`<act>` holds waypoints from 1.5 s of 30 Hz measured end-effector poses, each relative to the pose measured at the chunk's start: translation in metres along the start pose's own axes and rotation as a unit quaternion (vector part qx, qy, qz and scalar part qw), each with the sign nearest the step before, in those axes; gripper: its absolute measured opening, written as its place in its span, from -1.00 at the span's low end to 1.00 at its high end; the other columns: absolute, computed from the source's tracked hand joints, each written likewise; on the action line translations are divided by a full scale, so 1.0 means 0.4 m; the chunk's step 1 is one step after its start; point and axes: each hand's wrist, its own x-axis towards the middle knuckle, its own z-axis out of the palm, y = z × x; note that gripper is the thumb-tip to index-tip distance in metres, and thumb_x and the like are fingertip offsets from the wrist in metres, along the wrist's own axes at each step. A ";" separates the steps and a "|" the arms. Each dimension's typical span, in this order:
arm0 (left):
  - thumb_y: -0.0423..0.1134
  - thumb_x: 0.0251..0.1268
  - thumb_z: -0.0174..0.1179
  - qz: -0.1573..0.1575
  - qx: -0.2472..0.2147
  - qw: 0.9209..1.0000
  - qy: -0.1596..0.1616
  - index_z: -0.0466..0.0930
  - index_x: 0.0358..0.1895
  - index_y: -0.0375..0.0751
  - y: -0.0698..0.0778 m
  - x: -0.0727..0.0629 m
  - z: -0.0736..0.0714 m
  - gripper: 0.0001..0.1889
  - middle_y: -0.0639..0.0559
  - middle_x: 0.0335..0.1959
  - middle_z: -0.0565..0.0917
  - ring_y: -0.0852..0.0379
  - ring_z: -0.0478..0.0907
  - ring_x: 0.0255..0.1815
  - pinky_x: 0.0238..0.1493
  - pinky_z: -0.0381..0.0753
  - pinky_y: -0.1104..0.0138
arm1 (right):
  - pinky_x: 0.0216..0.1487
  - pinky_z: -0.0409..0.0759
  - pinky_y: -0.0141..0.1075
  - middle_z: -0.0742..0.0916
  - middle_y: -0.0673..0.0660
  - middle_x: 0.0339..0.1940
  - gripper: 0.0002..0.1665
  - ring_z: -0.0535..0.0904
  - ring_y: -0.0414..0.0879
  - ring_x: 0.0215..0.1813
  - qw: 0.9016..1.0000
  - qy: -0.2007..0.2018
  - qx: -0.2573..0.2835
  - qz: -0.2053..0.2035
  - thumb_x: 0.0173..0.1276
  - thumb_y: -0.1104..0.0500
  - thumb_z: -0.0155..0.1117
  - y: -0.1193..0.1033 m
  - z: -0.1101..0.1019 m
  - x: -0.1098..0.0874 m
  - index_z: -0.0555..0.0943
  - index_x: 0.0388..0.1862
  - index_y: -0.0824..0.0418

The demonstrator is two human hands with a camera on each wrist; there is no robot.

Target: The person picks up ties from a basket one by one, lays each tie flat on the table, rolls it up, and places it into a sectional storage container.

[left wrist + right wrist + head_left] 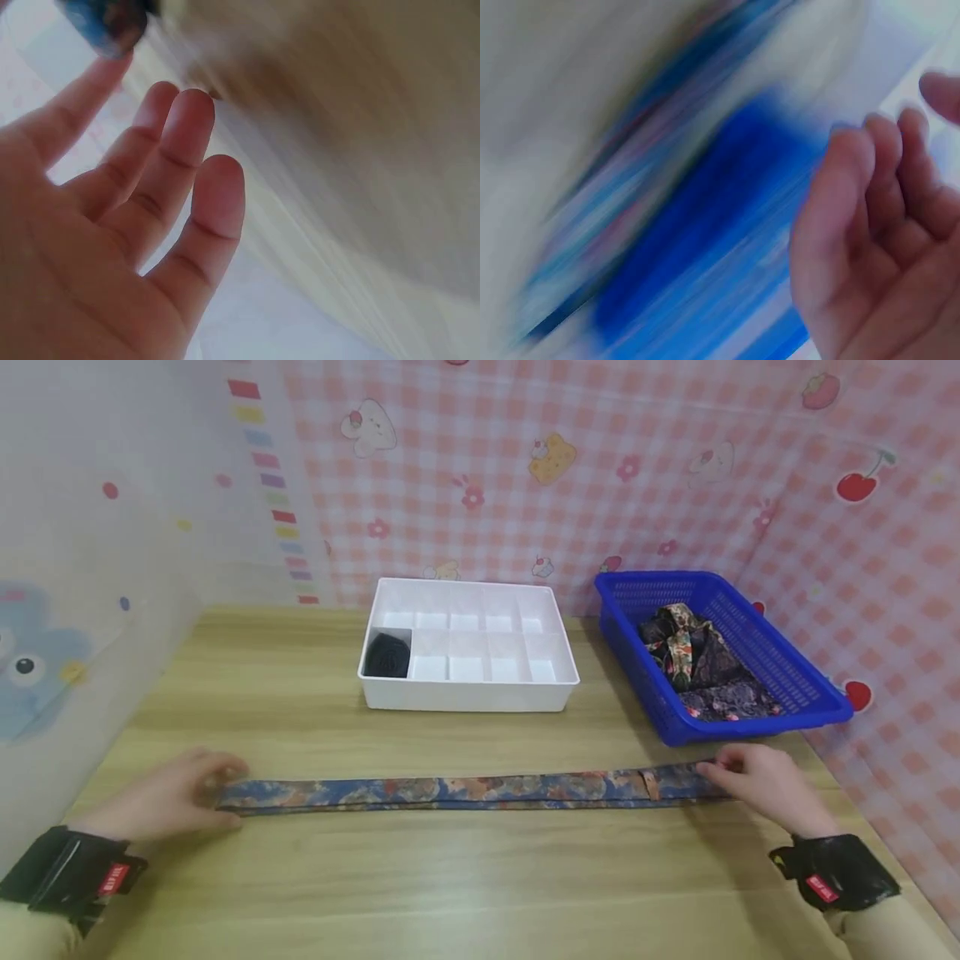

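Observation:
A blue necktie (480, 789) with a brown and orange floral pattern lies stretched flat across the table, with a small tan loop (649, 785) near its right end. At the left end is my left hand (168, 793), its thumb and forefinger apart on either side of the fabric. In the left wrist view, those fingers (219, 191) extend loosely, one fingertip at the tie's end (112, 26); the thumb is hidden. My right hand (772, 785) is over the tie's right end, fingers bent loosely. The right wrist view shows nothing between its fingers (847, 161) and thumb.
A white divided box (468, 696) stands at the back centre, with a rolled black cloth strip (387, 656) in its front-left compartment. To the right, a blue plastic basket (795, 647) holds dark floral fabric pieces (708, 660). Patterned walls rise at the back and sides.

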 end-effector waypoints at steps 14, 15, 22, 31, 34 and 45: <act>-0.24 0.02 0.39 -0.031 -0.052 0.998 0.007 0.55 0.02 -0.19 0.042 -0.005 -0.068 -0.56 0.12 -0.32 0.62 0.15 0.54 -0.29 -0.30 0.54 0.22 | -0.42 0.65 -0.16 0.67 0.13 -0.25 -0.66 0.60 -0.09 -0.45 0.868 -0.322 0.322 -0.198 0.44 0.07 0.17 -0.789 0.331 0.275 0.61 0.04 0.26; -0.26 0.03 0.38 -0.026 -0.053 0.998 0.010 0.55 0.03 -0.19 0.057 0.003 -0.075 -0.57 0.13 -0.33 0.61 0.16 0.53 -0.30 -0.31 0.53 0.24 | -0.46 0.65 -0.13 0.66 0.19 -0.24 -0.64 0.61 -0.06 -0.48 0.856 -0.335 0.357 -0.169 0.46 0.08 0.15 -0.814 0.349 0.288 0.59 0.06 0.30; -0.29 0.06 0.31 0.049 -0.047 0.998 0.008 0.56 0.09 -0.24 0.161 0.086 -0.079 -0.55 0.17 -0.29 0.62 0.17 0.54 -0.24 -0.24 0.53 0.21 | -0.63 0.56 -0.29 0.64 0.16 -0.35 -0.49 0.54 -0.09 -0.56 0.820 -0.355 0.446 -0.050 0.44 -0.12 0.12 -0.880 0.420 0.342 0.60 -0.10 0.35; -0.15 -0.06 0.46 0.083 -0.009 0.996 -0.007 0.58 0.01 -0.19 0.181 0.130 -0.022 -0.50 0.10 -0.25 0.58 0.12 0.50 -0.25 -0.25 0.52 0.19 | -0.74 0.42 -0.39 0.60 0.07 -0.59 -0.72 0.44 -0.17 -0.71 0.836 -0.322 0.444 -0.018 0.34 0.03 0.24 -0.886 0.430 0.360 0.63 -0.38 0.23; -0.08 -0.16 0.50 0.049 0.011 0.998 -0.027 0.60 -0.10 -0.16 0.168 0.136 0.001 -0.51 0.08 -0.26 0.56 0.12 0.49 -0.28 -0.25 0.52 0.18 | -0.73 0.41 -0.40 0.59 0.07 -0.61 -0.73 0.43 -0.18 -0.71 0.845 -0.322 0.426 -0.028 0.34 0.05 0.23 -0.872 0.426 0.367 0.64 -0.40 0.24; -0.13 -0.20 0.49 0.006 0.007 0.999 -0.050 0.67 -0.22 -0.14 0.145 0.131 0.031 -0.62 0.14 -0.35 0.55 0.17 0.46 -0.34 -0.27 0.50 0.19 | -0.77 0.38 -0.40 0.54 -0.01 -0.75 -0.65 0.40 -0.22 -0.79 0.905 -0.320 0.260 -0.103 0.36 0.05 0.23 -0.839 0.437 0.364 0.60 -0.59 0.19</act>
